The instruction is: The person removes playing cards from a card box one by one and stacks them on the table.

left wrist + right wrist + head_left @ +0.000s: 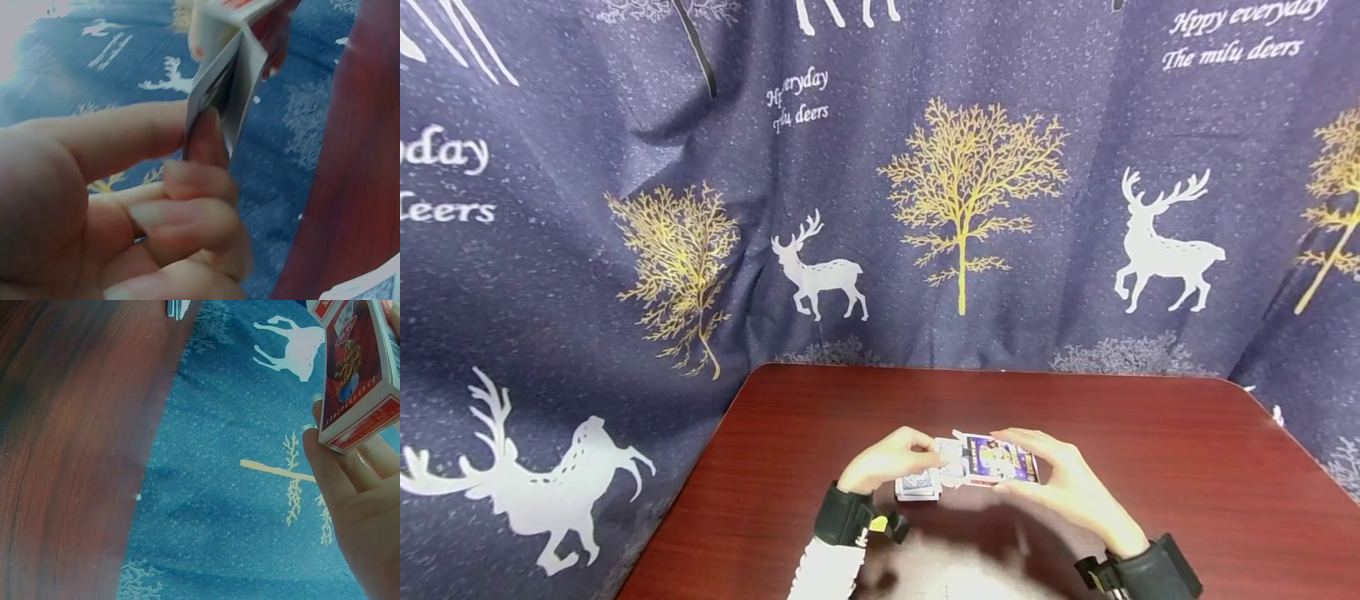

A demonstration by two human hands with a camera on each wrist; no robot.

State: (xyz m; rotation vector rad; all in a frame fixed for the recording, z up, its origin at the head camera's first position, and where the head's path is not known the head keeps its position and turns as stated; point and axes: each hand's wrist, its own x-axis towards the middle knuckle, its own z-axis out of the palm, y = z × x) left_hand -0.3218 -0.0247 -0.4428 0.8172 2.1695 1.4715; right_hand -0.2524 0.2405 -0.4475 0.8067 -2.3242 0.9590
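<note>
My right hand grips a playing card box by its long sides, above the table. One broad face is purple; in the right wrist view the box shows a dark red face. At its left, open end, my left hand pinches playing cards between thumb and fingers. In the left wrist view a fingertip sits between two white panels at the box's mouth. How many cards are held cannot be told. Under the left hand, a stack of blue-backed playing cards lies on the table.
The reddish-brown wooden table reaches back to a dark blue curtain printed with deer and trees. A dark band with a small device circles the left wrist, and another band the right.
</note>
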